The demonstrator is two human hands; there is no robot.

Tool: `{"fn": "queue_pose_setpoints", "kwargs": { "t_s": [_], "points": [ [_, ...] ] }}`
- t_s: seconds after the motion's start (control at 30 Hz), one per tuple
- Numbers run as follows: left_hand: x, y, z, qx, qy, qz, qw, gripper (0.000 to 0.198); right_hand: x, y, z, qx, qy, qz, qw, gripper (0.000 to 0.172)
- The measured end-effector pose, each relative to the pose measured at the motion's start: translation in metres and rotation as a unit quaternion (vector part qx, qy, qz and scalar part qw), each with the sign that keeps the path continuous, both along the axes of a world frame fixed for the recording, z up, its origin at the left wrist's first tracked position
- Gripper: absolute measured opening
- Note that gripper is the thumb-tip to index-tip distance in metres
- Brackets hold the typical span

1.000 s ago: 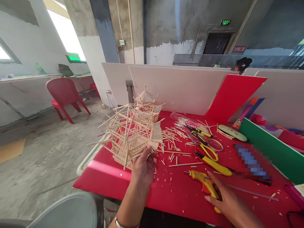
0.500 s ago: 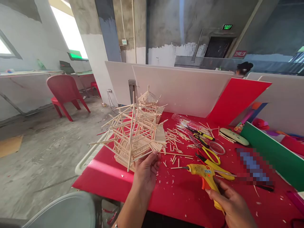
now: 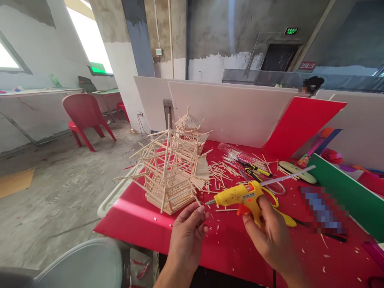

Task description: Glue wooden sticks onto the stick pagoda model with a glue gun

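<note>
The stick (image 3: 197, 201) is by the near right corner of the model (image 3: 166, 172), in the left hand (image 3: 189, 228), thumb and fingertips clamped on it. Right of the model, fingers of the right hand (image 3: 271, 232) wrap the glue gun (image 3: 237, 195), raised and nearer the model than before.

passable: bare red strip of tabletop (image 3: 228, 254) between the hands, just small scraps. stick frame (image 3: 171, 176) blocks the left hand (image 3: 187, 230) ahead; glue gun (image 3: 232, 195) nozzle crowds its fingertips. yellow-handled tool (image 3: 288, 220) just beyond the right hand (image 3: 268, 234); green board (image 3: 345, 196) walls off the far right.
</note>
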State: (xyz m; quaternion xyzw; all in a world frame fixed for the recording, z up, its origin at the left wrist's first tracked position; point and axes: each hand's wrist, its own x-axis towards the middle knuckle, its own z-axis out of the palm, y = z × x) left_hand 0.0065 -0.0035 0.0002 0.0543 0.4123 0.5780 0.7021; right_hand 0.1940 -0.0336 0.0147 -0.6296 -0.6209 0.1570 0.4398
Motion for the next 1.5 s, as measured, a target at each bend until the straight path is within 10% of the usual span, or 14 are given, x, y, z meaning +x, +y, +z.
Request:
{"fn": "queue_pose_setpoints", "kwargs": {
  "t_s": [0.37,1.5],
  "points": [
    [0.000,-0.005,0.010,0.030,-0.028,-0.009,0.999,0.037,-0.005,0.027,0.005,0.219,-0.355,-0.120,0.901,0.030],
    [0.000,-0.013,0.011,0.036,-0.017,-0.033,0.999,0.037,-0.008,0.033,0.006,0.248,-0.373,-0.132,0.884,0.021]
  ]
}}
